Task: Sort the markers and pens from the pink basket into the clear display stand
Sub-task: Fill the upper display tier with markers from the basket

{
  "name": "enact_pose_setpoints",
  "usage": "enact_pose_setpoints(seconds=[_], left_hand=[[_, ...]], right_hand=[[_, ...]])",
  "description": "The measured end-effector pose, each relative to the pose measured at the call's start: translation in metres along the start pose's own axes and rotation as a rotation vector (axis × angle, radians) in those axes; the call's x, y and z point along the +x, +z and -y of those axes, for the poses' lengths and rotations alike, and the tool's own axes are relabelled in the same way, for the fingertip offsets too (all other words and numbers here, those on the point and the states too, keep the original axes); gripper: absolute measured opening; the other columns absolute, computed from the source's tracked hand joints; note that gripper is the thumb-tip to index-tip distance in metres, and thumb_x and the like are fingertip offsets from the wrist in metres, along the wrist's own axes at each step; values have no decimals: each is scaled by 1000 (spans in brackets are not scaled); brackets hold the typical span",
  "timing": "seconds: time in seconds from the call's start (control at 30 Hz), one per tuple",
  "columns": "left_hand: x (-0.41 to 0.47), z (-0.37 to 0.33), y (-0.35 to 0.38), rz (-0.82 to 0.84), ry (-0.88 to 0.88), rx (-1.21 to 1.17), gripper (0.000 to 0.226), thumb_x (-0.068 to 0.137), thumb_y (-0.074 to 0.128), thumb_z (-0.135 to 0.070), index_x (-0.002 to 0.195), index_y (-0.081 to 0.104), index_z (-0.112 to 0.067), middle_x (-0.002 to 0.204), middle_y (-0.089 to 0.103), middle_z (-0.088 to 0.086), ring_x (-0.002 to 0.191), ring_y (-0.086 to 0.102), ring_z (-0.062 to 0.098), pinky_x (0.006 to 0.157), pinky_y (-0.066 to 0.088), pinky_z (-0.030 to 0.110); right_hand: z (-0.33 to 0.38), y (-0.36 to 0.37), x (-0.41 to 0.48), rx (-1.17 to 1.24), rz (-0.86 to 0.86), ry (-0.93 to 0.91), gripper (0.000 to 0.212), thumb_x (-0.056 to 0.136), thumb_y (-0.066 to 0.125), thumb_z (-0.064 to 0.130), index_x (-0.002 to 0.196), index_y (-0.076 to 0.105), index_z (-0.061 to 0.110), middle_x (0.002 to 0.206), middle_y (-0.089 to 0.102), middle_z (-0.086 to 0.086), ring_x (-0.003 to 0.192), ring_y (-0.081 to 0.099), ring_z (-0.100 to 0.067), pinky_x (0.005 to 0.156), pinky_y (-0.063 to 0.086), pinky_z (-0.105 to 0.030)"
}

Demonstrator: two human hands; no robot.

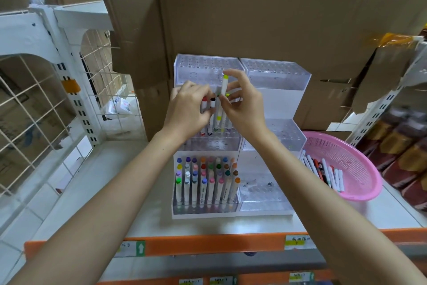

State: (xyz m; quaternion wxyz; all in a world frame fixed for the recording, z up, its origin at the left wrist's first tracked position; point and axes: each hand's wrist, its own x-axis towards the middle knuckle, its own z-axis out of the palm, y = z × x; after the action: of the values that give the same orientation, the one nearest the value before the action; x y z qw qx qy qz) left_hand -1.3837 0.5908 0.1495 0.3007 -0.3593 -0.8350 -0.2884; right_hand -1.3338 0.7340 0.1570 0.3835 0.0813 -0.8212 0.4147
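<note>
Now the coming move turns on one upright line. The right hand (242,104) pinches a yellow-green-capped marker (224,87) between thumb and fingertips, its other fingers loosely spread. The marker's long axis stands near vertical, cap up, with the holes of the left middle tier (208,143) below it and a little toward the person. The left hand (187,109) is just beside it, fingers curled round a small bunch of red- and black-capped markers (212,102). Whether these are seated in holes or lifted I cannot tell, since the hand hides their middles, though coloured lower ends show in a short row at the back of that tier. The right hand is thus the one placed to lower its marker, probably into a free hole next to that row. In the clear display stand (279,97), the lowest left tier (205,215) is packed with upright markers (205,180) of many cap colours. The lowest right tier holds only a couple of small loose items I cannot make out, and the top tiers look bare. The pink basket (360,169) sits on the shelf (265,222) close against the stand's right side, with pens and markers (328,172) lying flat in it, so a good share of the sorting remains.
</note>
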Motion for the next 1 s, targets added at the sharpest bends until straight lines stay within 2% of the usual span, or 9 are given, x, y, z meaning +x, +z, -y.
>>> enact_pose_setpoints(seconds=[0.2,0.33,0.43,0.63,0.8,1.0], left_hand=[[1,1,-3,-26,28,55,18,75,76,-20,87,66,-13,91,64,-1,95,56,22,84,28,30],[0,0,-2,-33,34,78,14,80,71,-22,89,65,-13,92,64,-1,95,56,21,85,28,29],[-2,-1,-1,-34,56,102,17,80,70,-20,94,64,-12,95,63,1,95,57,22,86,36,32],[-11,2,-2,-7,111,178,42,79,70,-18,119,61,-10,117,63,5,110,58,23,94,43,37],[-15,7,-7,-17,118,201,40,81,67,-19,120,62,-13,118,64,3,111,58,22,96,42,37],[-18,11,-9,11,141,192,41,83,65,-17,123,61,-15,118,63,4,112,57,22,97,42,37]], right_hand=[[-5,2,-2,-19,7,0,42,84,67,1,121,53,16,87,60,-5,65,60,-19,57,46,-16],[-7,3,-5,-37,15,6,42,84,67,3,122,53,16,87,60,-6,66,61,-19,57,46,-15],[-8,3,-6,-70,30,-2,41,86,66,3,122,53,16,89,60,-5,66,61,-19,58,48,-19],[-7,2,-5,-137,26,-24,37,86,67,5,120,54,13,93,60,-4,65,64,-17,60,51,-24],[-8,3,-8,-179,43,-55,20,85,66,4,103,58,9,86,59,-3,61,62,-15,58,51,-28],[-13,6,-11,-185,86,-42,24,85,66,2,107,60,11,85,58,-5,62,62,-17,60,53,-35]])
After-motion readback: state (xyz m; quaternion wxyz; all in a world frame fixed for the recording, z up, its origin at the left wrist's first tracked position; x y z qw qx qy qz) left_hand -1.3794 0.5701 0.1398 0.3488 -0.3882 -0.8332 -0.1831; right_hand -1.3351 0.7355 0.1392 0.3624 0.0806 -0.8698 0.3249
